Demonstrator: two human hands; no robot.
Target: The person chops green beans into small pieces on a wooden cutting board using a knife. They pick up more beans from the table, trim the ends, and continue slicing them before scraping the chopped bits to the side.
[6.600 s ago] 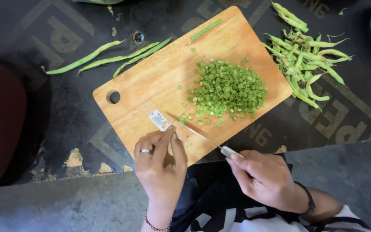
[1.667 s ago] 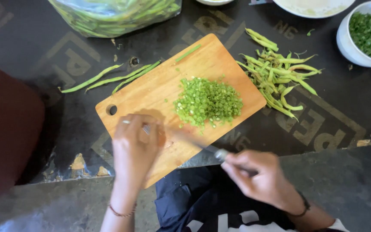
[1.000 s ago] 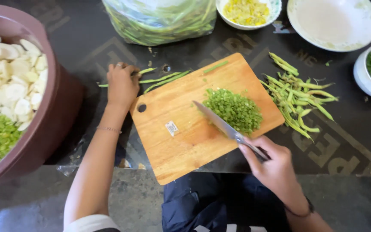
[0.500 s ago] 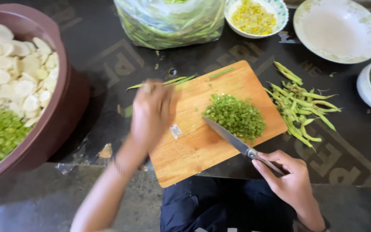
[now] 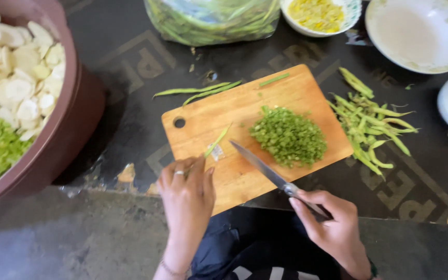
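A wooden cutting board (image 5: 296, 91) lies on the dark counter with a heap of chopped green beans (image 5: 289, 136) on it. My left hand (image 5: 186, 190) rests at the board's near left edge, pinching one green bean (image 5: 218, 141) that points up across the board. My right hand (image 5: 330, 228) grips the handle of a knife (image 5: 259, 164); its blade lies low over the board, tip near the bean. Two whole beans (image 5: 198, 92) lie just past the board's far left edge.
A large maroon bowl (image 5: 73, 122) of white slices and chopped greens stands at left. A clear bag of beans (image 5: 213, 19) is at the back, beside a bowl of yellow bits (image 5: 318, 14) and a white plate (image 5: 420, 32). Bean trimmings (image 5: 370, 127) lie right of the board.
My left hand reached out to the beans beyond the board, then came back to the near edge with one bean. The knife stayed over the board, lowering toward it.
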